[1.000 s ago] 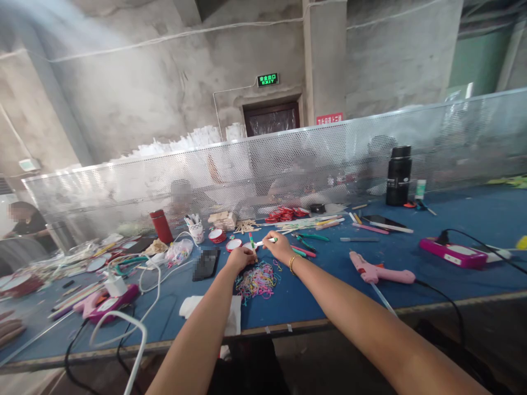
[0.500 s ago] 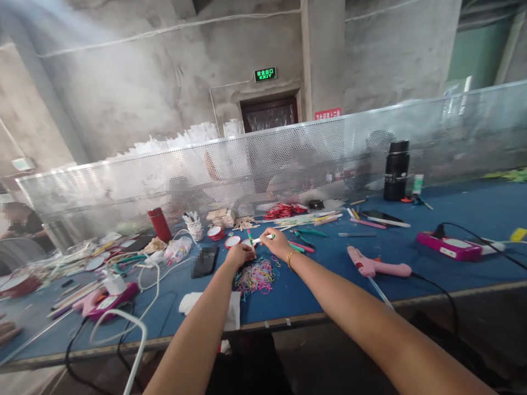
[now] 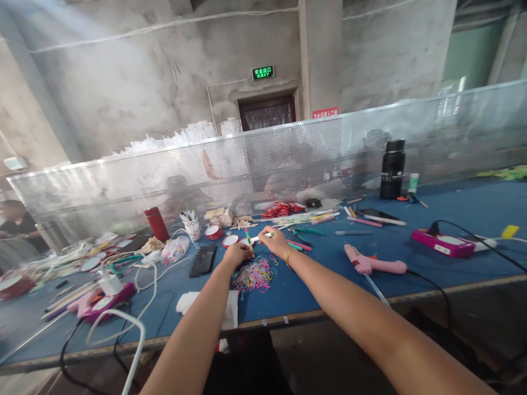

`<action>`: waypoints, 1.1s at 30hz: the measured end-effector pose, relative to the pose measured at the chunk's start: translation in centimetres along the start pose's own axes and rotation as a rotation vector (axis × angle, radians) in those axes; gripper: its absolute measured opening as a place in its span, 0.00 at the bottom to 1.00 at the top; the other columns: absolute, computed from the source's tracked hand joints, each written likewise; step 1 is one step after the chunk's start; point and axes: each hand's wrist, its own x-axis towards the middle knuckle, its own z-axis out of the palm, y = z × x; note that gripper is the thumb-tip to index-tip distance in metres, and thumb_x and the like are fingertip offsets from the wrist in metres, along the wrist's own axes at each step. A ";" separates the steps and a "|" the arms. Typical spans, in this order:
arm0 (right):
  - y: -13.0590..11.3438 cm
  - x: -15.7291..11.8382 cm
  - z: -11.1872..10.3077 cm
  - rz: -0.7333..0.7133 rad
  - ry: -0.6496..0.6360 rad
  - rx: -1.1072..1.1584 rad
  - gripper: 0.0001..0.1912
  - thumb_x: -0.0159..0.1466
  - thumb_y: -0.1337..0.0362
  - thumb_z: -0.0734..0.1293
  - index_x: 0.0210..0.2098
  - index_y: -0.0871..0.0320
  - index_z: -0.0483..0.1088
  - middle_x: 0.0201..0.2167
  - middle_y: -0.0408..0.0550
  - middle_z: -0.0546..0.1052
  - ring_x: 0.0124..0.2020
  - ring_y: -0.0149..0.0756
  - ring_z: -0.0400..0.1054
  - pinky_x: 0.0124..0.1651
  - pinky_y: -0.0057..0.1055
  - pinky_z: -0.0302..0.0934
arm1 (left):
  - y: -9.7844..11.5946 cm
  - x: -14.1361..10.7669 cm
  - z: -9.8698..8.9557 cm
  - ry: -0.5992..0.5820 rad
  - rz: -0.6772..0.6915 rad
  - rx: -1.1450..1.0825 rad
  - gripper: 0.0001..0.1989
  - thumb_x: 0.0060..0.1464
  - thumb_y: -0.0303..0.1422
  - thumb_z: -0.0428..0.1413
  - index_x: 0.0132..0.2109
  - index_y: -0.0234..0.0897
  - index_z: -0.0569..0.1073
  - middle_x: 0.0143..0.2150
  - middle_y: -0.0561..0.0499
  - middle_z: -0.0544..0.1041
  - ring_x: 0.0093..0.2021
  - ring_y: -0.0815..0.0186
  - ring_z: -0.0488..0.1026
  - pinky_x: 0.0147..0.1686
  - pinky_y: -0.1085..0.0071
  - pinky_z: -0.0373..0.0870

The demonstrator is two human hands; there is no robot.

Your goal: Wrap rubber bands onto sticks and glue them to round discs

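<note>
My left hand rests on the blue table, fingers curled around a small green and red stick that stands up just past the pile of colored rubber bands. My right hand pinches a white and green pen — its tip points at the stick. To do this well, I think I should keep the stick still and move the pen slowly. The fingertips are tiny and far, so I cannot tell if pen and stick touch. Behind the mesh screen, people are blurry shapes — nothing clear.
</note>
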 end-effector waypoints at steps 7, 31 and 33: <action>-0.1 -0.1 -0.1 -0.019 0.013 -0.023 0.07 0.53 0.62 0.61 0.23 0.57 0.67 0.22 0.41 0.75 0.24 0.31 0.65 0.30 0.25 0.56 | -0.3 0.3 0.0 0.005 -0.010 0.019 0.07 0.42 0.34 0.62 0.25 0.33 0.74 0.20 0.52 0.73 0.23 0.71 0.69 0.27 0.76 0.66; 0.6 0.2 0.0 -0.051 -0.007 -0.050 0.08 0.54 0.62 0.61 0.22 0.56 0.68 0.23 0.40 0.75 0.25 0.31 0.64 0.31 0.26 0.56 | -0.2 0.2 -0.1 0.001 0.036 0.049 0.06 0.42 0.32 0.61 0.26 0.33 0.75 0.21 0.52 0.73 0.21 0.72 0.67 0.23 0.77 0.61; 0.5 0.2 -0.1 -0.029 -0.001 -0.039 0.07 0.54 0.62 0.61 0.23 0.56 0.68 0.22 0.40 0.75 0.24 0.31 0.64 0.31 0.26 0.56 | -0.1 0.2 -0.1 0.001 0.025 0.047 0.06 0.42 0.32 0.60 0.26 0.32 0.74 0.20 0.52 0.73 0.21 0.72 0.66 0.23 0.77 0.61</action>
